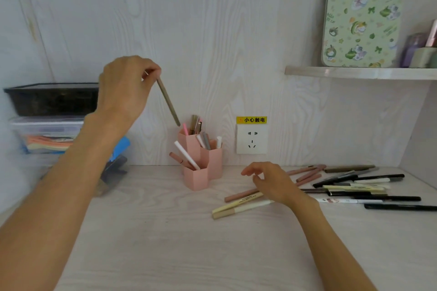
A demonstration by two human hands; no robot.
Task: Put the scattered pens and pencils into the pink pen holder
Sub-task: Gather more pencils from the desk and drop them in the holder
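Note:
The pink pen holder (205, 163), made of three hexagonal tubes, stands at the back of the desk with several pens in it. My left hand (125, 87) is raised to its upper left, pinching the top end of an olive-brown pen (168, 101) that slants down, its tip just above the tallest tube. My right hand (272, 182) hovers low over the desk to the right of the holder, fingers loosely curled and holding nothing. Beneath it lie a pink pen (238, 195) and two cream pens (236, 208). Several more pens (359, 186), black, cream and pink, are scattered at the right.
A wall socket (252, 138) with a yellow warning label sits right behind the holder. A black tray (52, 99) on clear storage boxes (45, 134) stands at the back left, with a blue clip (119, 149) beside it. A shelf (361, 73) at the upper right carries a patterned green case (361, 16).

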